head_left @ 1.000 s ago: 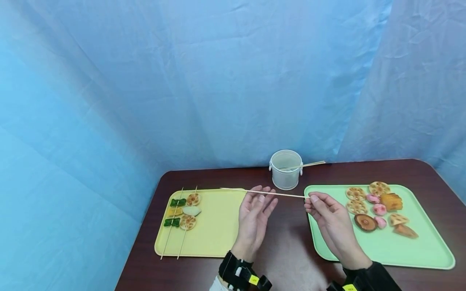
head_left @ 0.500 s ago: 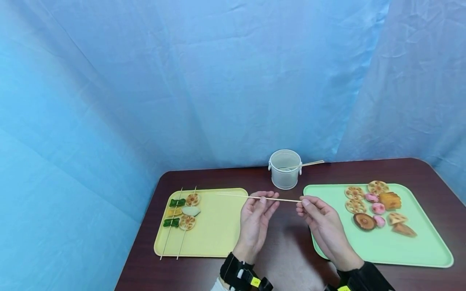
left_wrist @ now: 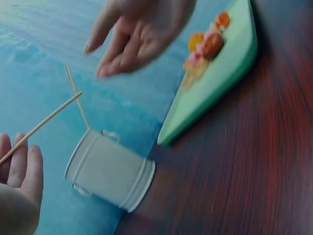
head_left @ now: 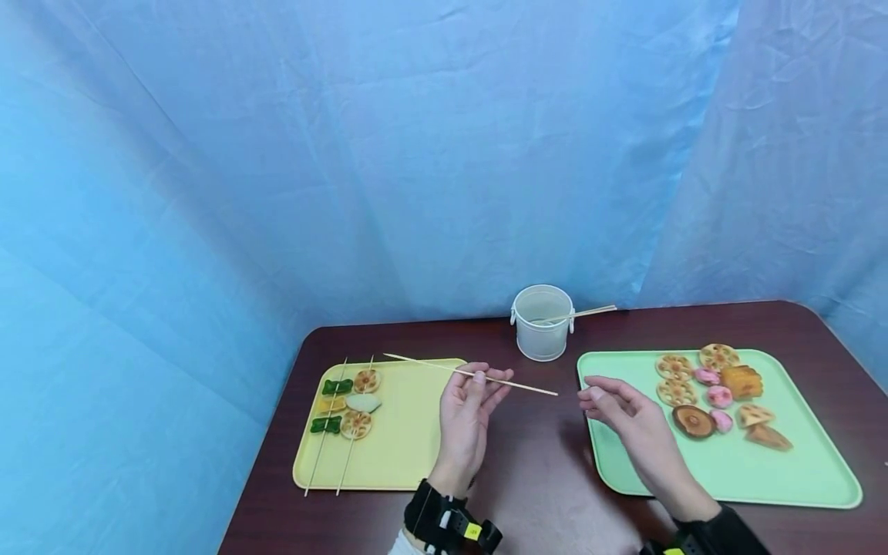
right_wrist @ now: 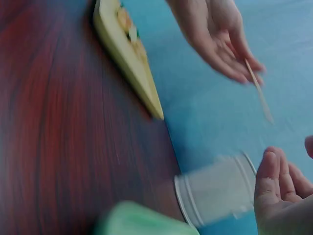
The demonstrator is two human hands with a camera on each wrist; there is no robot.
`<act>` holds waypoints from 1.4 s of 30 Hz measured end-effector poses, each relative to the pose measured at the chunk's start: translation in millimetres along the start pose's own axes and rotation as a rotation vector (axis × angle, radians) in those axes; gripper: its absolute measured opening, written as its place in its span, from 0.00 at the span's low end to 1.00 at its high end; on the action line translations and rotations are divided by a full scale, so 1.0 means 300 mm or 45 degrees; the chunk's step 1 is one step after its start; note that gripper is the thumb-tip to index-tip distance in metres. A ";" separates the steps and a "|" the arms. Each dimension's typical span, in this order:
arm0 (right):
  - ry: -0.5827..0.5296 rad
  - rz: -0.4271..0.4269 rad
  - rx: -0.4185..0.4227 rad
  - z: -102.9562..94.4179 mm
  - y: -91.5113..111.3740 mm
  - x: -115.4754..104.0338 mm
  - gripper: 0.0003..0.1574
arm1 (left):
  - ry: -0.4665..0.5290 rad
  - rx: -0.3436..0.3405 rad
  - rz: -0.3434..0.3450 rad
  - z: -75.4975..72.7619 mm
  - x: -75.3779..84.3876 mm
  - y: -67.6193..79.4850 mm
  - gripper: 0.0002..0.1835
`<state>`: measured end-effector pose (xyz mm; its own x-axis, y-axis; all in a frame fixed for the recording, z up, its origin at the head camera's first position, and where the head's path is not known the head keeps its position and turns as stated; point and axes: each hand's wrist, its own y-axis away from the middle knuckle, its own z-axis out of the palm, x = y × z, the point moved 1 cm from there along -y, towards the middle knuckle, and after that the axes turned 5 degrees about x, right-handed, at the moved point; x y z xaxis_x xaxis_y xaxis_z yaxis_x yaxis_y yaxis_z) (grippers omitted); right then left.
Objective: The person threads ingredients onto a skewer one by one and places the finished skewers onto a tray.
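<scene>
My left hand (head_left: 463,432) pinches a thin bamboo skewer (head_left: 530,388) between thumb and fingers. One end reaches left over the yellow tray (head_left: 409,455); the other juts right into the gap between the hands. My right hand (head_left: 645,439) holds nothing. It hovers at the left side of the green tray (head_left: 756,486), its fingers loosely bent and apart from the skewer. In the left wrist view, the right hand (left_wrist: 146,39) is above the skewer's free end. The right wrist view shows bare right fingertips (right_wrist: 269,164) and the left hand (right_wrist: 220,44) with the skewer.
On the yellow tray lie two loaded skewers with lotus root slices (head_left: 357,425), green pieces (head_left: 327,425) and a pale piece (head_left: 364,402). A small white bucket (head_left: 543,343) with skewers stands at the back. The green tray bears a mushroom cap (head_left: 694,422), pink pieces (head_left: 720,396) and more lotus slices.
The right hand, earlier pinching the skewer's right end, has let go and drawn back right. The left hand has moved slightly left with the skewer, which now tilts down to the right more.
</scene>
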<state>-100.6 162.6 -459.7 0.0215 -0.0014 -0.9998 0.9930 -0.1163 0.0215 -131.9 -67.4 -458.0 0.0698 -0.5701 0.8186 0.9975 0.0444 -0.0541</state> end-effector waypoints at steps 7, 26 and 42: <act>0.521 -0.147 0.020 -0.151 -0.025 -0.034 0.31 | -0.288 -0.019 0.063 -0.070 0.023 -0.014 0.17; 1.479 -0.533 -0.023 -0.432 -0.094 -0.004 0.15 | -0.674 -0.128 0.097 -0.161 0.029 -0.011 0.11; 1.741 -0.684 -0.209 -0.452 -0.094 0.050 0.16 | -0.893 -0.029 0.049 -0.128 0.027 -0.006 0.11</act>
<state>-112.6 300.7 -475.2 -0.3468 0.9312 -0.1125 0.9170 0.3115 -0.2492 -132.9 -103.6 -473.3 0.0929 0.0954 0.9911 0.9948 0.0322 -0.0963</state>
